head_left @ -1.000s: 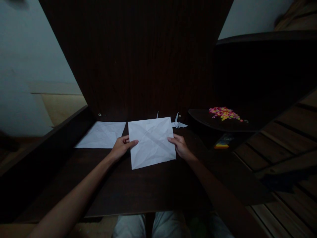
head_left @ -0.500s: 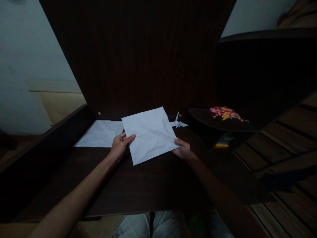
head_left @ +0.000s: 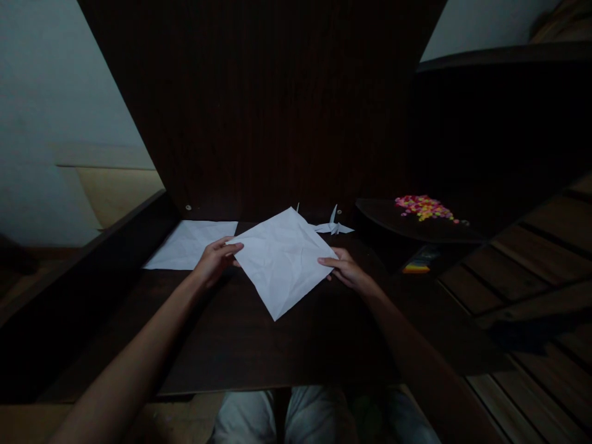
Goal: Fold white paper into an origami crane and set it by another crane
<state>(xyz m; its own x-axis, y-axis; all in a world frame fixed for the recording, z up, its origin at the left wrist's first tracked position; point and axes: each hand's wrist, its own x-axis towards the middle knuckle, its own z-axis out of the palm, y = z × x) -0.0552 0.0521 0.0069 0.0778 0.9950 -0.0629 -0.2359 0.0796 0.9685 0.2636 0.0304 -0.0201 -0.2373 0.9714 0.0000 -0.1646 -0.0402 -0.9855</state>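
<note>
A creased white sheet of paper point(head_left: 284, 265) is held up above the dark desk, turned so that one corner points towards me. My left hand point(head_left: 216, 259) pinches its left corner, thumb on top and fingers beneath. At the right corner my right hand point(head_left: 346, 268) grips it the same way. Behind the sheet, folded white paper cranes point(head_left: 337, 228) stand near the back panel, partly hidden by the sheet. Another creased white sheet point(head_left: 185, 243) lies flat on the desk to the left of my left hand.
The dark wooden desk point(head_left: 259, 357) has a raised side board point(head_left: 92, 253) on the left and a tall back panel point(head_left: 268, 111). On a rounded shelf point(head_left: 383, 216) at the right lies a heap of small colourful pieces point(head_left: 425, 208). Below it sits something with a yellow-orange edge point(head_left: 416, 269).
The held sheet has turned from roughly square-on to a diamond position. My left hand has shifted to its left corner, and the right hand has moved a little up at the right corner.
</note>
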